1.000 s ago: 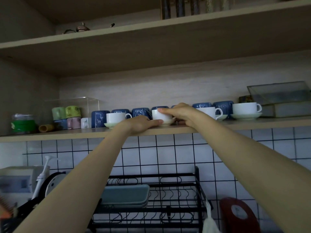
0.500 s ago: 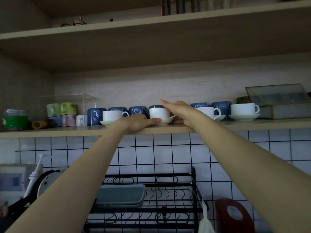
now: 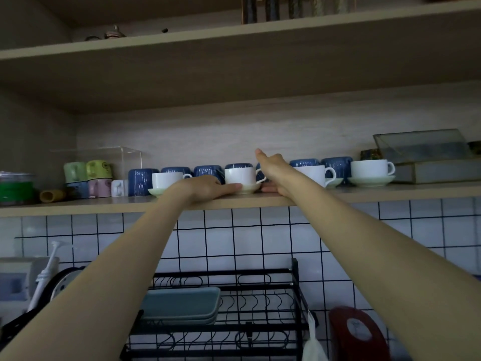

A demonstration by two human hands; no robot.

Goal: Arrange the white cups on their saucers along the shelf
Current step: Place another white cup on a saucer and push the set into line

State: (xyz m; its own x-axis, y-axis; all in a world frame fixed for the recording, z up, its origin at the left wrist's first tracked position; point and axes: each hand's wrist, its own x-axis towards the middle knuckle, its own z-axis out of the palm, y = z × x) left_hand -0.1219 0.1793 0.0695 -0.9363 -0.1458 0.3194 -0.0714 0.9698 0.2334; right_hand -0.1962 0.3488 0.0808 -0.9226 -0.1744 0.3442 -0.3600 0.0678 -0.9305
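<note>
Several white cups on pale saucers stand in a row along the wooden shelf (image 3: 390, 193). The middle cup (image 3: 239, 175) sits on its saucer (image 3: 250, 188) with its handle to the right. My left hand (image 3: 205, 187) lies flat on the shelf edge, fingertips touching that saucer's left rim. My right hand (image 3: 273, 170) is just right of the cup, fingers spread, index finger raised, thumb low by the saucer. Other white cups stand at the left (image 3: 168, 179), behind my right forearm (image 3: 313, 174) and at the right (image 3: 369, 169).
Upside-down blue mugs (image 3: 141, 181) line the back of the shelf. Coloured mugs (image 3: 87, 171) and a clear box (image 3: 125, 157) stand at the left, a glass case (image 3: 426, 157) at the right. Below is a black dish rack (image 3: 234, 308) holding teal plates.
My right hand has lifted off the top of the middle cup and opened beside it. My left hand stays at the saucer's rim.
</note>
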